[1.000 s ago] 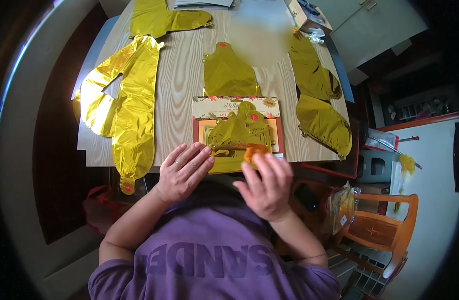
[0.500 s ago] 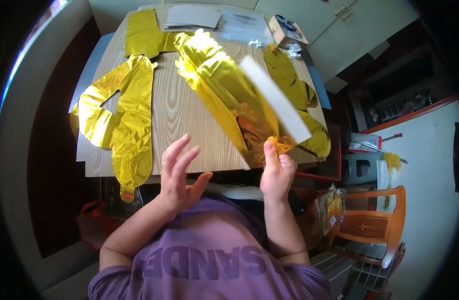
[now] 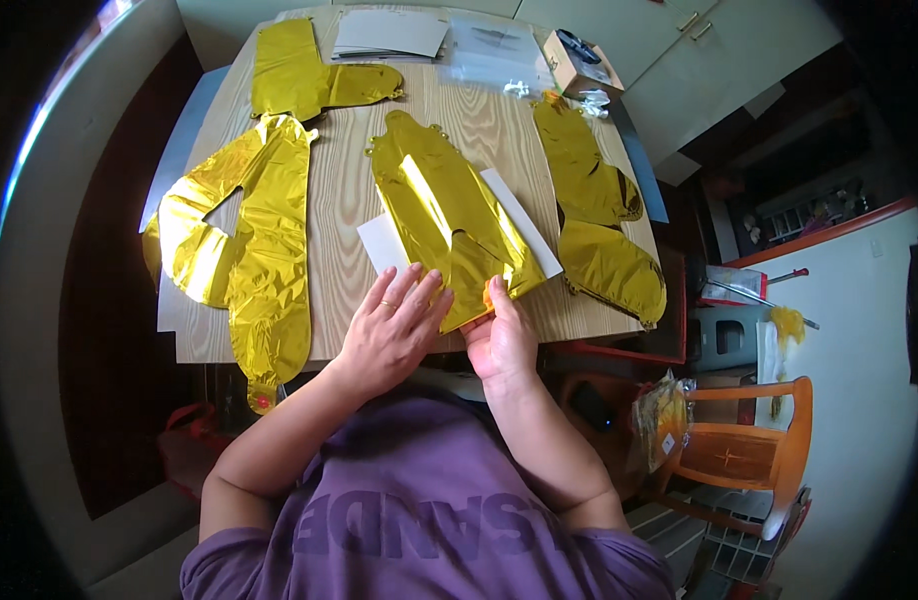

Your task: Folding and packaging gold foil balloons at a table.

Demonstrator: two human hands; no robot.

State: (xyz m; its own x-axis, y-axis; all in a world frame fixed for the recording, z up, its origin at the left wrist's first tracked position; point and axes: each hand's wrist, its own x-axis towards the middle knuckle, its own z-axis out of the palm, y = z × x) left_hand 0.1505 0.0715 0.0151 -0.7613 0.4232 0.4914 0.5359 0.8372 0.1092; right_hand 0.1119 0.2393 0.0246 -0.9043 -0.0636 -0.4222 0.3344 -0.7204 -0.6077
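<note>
In front of me on the wood-grain table (image 3: 339,200), a flat gold foil balloon (image 3: 419,170) lies over a white card (image 3: 381,245), whose edges stick out on both sides. My left hand (image 3: 387,335) rests on the balloon's near left part, fingers stretched out. With thumb on top, my right hand (image 3: 504,345) grips the near right corner, where some orange shows; the fingers underneath are partly hidden. Another flat gold balloon (image 3: 269,250) spreads along the table's left side, its tail hanging over the front edge. More gold balloons lie far left (image 3: 284,70) and at the right (image 3: 604,250).
A stack of white cards (image 3: 389,35) and see-through plastic sheets (image 3: 489,52) lie at the far edge. Beside them stand a small cardboard box (image 3: 579,72) and crumpled white scraps (image 3: 594,102). At my right is a wooden chair (image 3: 744,450) with a plastic bag (image 3: 663,420).
The balloon and card, held up by my right hand before, now lie lower on the table. My left hand has come down onto the balloon; my right hand has moved left.
</note>
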